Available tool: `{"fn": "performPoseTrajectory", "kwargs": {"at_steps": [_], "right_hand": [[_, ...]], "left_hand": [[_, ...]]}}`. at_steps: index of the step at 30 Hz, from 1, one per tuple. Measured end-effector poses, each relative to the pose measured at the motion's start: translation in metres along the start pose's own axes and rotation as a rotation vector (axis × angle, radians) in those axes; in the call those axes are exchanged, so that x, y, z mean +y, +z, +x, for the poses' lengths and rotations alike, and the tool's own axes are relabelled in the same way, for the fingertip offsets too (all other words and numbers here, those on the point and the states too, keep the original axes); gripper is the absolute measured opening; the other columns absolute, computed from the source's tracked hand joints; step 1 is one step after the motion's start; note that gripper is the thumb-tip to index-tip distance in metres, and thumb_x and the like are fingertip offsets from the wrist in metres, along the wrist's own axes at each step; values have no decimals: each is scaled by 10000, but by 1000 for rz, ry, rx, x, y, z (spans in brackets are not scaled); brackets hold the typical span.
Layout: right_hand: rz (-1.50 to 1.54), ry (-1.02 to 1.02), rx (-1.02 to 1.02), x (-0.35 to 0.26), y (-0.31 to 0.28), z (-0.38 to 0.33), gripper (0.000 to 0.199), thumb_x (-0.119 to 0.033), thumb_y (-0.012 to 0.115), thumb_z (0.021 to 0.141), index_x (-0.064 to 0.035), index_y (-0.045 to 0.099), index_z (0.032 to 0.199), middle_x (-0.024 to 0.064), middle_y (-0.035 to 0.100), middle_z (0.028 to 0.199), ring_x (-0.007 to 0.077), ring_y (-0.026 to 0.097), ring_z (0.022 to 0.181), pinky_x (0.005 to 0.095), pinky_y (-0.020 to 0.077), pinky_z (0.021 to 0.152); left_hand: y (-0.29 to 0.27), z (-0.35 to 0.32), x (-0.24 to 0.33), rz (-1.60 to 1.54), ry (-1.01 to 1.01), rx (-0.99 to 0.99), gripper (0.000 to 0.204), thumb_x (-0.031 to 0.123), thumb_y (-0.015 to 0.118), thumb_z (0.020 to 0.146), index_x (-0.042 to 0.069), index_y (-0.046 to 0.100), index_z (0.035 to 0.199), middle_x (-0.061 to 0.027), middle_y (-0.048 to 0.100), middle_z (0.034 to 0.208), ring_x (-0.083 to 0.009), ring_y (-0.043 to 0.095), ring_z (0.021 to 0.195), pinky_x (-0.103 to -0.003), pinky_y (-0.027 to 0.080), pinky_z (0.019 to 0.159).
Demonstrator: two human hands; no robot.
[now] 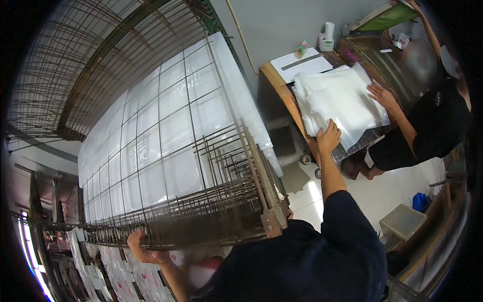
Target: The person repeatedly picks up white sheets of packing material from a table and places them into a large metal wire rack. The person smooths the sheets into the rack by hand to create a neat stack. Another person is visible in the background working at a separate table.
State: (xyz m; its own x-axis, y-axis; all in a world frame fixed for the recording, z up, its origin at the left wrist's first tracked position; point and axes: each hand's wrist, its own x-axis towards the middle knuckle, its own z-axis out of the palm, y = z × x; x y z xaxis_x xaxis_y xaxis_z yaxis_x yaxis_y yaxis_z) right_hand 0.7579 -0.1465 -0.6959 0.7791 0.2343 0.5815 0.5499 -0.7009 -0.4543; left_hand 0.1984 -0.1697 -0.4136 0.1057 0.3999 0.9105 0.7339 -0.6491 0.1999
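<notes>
My left hand (143, 250) curls around the edge of the wire rack (221, 201); my right hand (329, 137) touches the plastic sheets (332, 95) on the counter (278, 90), whether pinching I cannot tell. Uneven dragging could make the sheets slide.

With the middle of the view as the dial's centre, the wire rack (221, 201) spreads from 7 to 11 o'clock, and plastic sheets (176, 123) lie behind its wires at 9. The left hand (146, 247) is on the rack's near edge between 7 and 8. The worktable (288, 99) stands at 2, bearing the sheet stack (334, 98); the right hand (328, 138), at 3, touches its near edge. Toward 1, a flat strip (302, 62) lies on a board (308, 71). A co-worker (437, 128) is between 2 and 3, right of the stack. At 4, a shallow tray (403, 221) sits near a bag (420, 202).
</notes>
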Motion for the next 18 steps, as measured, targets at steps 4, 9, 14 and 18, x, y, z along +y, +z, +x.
{"fn": "performPoseTrajectory", "kwargs": {"at_steps": [4,9,14,18], "right_hand": [[-102,10,-270,15,13,11,315,-208,602,773,-179,600,1087,32,603,1019,249,527,985,432,403,803],[-142,-167,-89,21,-37,2,321,-214,651,688,-199,658,1009,76,568,966,283,517,948,448,405,775],[-28,-58,-124,94,-89,-15,347,-255,598,779,-225,662,1118,109,688,885,291,646,736,423,490,679],[202,156,26,130,-134,1,323,-252,491,879,-127,636,1140,147,685,889,300,656,798,384,493,730]], "left_hand": [[3,2,1,-19,-2,-1,820,723,359,824,-61,580,921,-153,552,810,-271,549,753,-374,444,692],[-4,-2,-1,10,13,-12,826,733,374,811,-55,592,929,-162,580,835,-286,558,745,-378,445,679],[-2,7,8,91,52,-8,841,748,344,809,-46,617,849,-148,585,761,-290,573,717,-390,451,679],[-1,9,1,50,108,23,741,713,465,759,-4,632,843,-126,597,743,-287,582,709,-376,433,666]]}}
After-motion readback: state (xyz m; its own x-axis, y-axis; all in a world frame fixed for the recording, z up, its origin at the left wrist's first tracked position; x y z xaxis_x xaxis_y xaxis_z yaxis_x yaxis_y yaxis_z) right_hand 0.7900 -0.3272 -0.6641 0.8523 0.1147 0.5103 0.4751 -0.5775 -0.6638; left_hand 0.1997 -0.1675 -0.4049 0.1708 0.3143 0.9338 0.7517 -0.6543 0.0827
